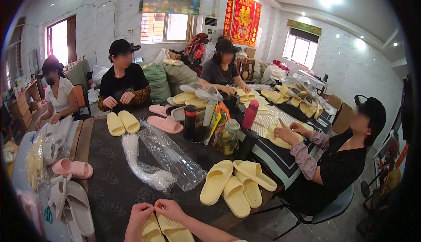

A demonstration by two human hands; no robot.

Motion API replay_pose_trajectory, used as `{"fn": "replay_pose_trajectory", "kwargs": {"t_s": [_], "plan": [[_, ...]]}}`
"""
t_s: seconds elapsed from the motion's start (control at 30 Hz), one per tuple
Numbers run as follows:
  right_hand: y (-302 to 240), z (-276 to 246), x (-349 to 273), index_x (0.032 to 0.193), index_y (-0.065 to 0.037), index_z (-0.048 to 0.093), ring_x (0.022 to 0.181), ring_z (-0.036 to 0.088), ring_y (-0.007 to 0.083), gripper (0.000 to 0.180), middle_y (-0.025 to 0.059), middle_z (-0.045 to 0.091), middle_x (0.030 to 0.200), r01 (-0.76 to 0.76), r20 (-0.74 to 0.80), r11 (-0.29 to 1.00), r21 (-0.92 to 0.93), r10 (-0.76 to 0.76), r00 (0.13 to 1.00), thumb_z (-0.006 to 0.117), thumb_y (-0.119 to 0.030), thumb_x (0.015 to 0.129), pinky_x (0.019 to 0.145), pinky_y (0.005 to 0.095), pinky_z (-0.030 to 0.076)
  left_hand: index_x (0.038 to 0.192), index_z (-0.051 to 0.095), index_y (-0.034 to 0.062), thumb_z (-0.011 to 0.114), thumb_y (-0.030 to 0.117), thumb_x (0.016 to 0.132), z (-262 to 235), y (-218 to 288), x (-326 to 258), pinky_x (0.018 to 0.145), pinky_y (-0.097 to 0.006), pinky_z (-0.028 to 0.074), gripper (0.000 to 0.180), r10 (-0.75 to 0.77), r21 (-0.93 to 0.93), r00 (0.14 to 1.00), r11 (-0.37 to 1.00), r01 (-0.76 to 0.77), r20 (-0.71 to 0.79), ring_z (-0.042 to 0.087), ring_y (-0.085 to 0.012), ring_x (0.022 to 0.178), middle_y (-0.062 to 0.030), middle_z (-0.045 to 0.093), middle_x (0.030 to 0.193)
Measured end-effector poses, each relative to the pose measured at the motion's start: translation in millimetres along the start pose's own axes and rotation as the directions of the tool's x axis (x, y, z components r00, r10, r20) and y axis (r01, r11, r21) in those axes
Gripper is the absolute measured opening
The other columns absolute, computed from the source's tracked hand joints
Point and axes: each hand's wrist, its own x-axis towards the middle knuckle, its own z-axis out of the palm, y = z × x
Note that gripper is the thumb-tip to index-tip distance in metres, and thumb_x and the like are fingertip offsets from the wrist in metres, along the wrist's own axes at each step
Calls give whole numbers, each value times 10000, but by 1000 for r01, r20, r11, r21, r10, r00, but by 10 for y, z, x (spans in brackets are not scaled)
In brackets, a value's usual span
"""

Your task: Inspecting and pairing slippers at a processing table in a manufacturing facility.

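Observation:
At the near edge of the dark table lies a pair of pale yellow slippers [174, 230] with ribbed straps. Just over their straps my left hand [141, 211] and my right hand [170, 210] meet, fingertips pinched close together. Whatever is between the fingers, if anything, is too small to make out. Several more yellow slippers [234, 196] lie to the right of my hands, some leaning on others. Beyond my hands are clear plastic bags [151, 174], crumpled and stretched across the tabletop.
Grey slippers [79, 207] and a pink pair [73, 168] sit at the left. Bottles, including a red one [250, 114] and a glass jar [229, 134], stand mid-table. Several co-workers sit around; one at the right handles yellow slippers [280, 140]. A yellow pair [123, 122] lies farther back.

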Motion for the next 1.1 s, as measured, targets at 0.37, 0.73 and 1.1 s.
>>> {"fn": "replay_pose_trajectory", "kwargs": {"t_s": [0.37,0.73,1.1], "plan": [[-71,-20,11,948,-52,656,654,495,39,172,-40,630,770,-77,-82,997,5,77,994,660,-209,878,595,221,406,822,669,55,649,144,846,72,188,-68,567,-208,410,95,-29,-199,998,980,17,-56,536,-50,611,35,594,688],[-21,28,18,945,-49,634,673,495,41,149,-32,603,759,-3,38,1000,25,2,999,638,-183,881,602,227,409,820,669,62,649,129,845,30,250,-90,552,-213,417,74,-147,-290,989,946,146,18,549,-65,599,27,596,682],[6,59,0,906,-42,600,667,520,26,102,-39,582,747,7,29,997,82,-10,1000,618,-141,890,595,206,417,838,665,71,647,101,833,-56,56,-6,594,-233,473,35,-153,-306,984,936,175,92,599,-95,646,-2,643,746]]}}
